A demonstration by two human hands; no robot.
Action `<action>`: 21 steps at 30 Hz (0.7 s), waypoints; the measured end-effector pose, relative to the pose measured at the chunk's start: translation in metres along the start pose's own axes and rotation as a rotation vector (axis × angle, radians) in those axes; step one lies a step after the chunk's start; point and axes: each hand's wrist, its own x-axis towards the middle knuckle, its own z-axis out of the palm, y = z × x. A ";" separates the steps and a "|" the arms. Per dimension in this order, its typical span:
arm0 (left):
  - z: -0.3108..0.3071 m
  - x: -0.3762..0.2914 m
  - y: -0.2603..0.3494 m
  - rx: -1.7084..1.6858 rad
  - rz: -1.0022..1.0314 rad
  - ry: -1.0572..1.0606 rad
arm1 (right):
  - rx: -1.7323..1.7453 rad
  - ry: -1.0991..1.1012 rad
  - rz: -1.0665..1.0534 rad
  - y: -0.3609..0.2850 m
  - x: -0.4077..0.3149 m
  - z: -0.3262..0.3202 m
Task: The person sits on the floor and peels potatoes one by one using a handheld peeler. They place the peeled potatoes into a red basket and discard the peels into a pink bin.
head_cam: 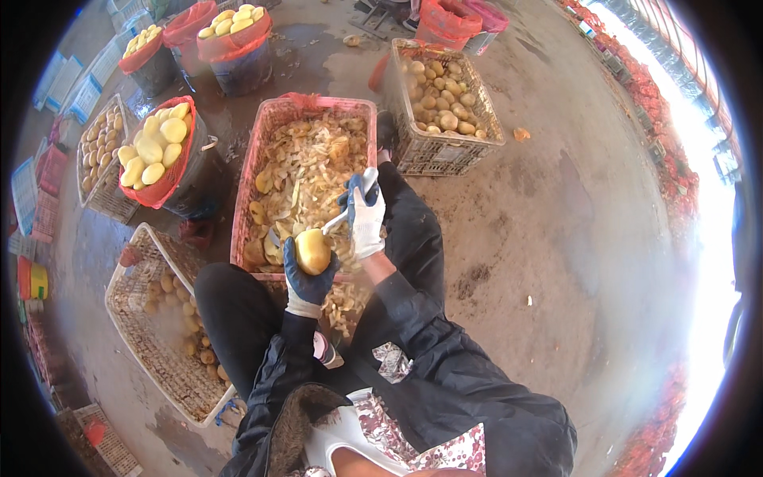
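My left hand point(307, 286), in a white knit glove with a dark blue coated palm, cups a partly peeled potato point(313, 250). The potato is pale yellow on top and browner low down. In a similar glove, my right hand point(365, 217) grips a white-handled peeler point(335, 223), whose end meets the potato's upper right side or lies just beside it. The blade itself is too small to make out. Both hands are above the near part of a pink plastic crate point(239, 220) filled with potato peelings point(313, 161).
Unpeeled potatoes lie in a crate point(456, 152) at upper right, and in another crate point(143, 334) by my left knee. Peeled potatoes point(152, 146) heap up in a bucket lined with red mesh point(158, 194). More buckets point(241, 71) stand behind. Loose peelings point(343, 307) lie between my legs.
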 end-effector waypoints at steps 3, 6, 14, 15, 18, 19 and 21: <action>0.008 -0.005 0.007 -0.048 -0.027 -0.035 | 0.017 -0.097 0.069 -0.019 -0.029 0.021; 0.026 -0.010 0.018 -0.294 -0.143 -0.055 | -0.175 -0.163 -0.014 -0.015 -0.059 0.023; 0.033 -0.021 -0.009 0.812 0.597 -0.055 | 0.009 0.037 -0.094 -0.024 0.019 0.018; 0.043 -0.023 0.005 0.638 0.412 -0.090 | 0.050 0.035 -0.104 -0.027 0.021 0.017; 0.050 -0.026 0.036 0.214 0.066 -0.127 | -0.020 -0.055 -0.147 -0.046 -0.006 0.029; 0.048 -0.030 0.041 0.156 0.038 -0.117 | -0.027 -0.040 -0.046 -0.052 -0.013 0.030; 0.039 -0.023 0.046 -0.265 -0.204 -0.055 | -0.066 -0.064 -0.070 -0.055 -0.010 0.020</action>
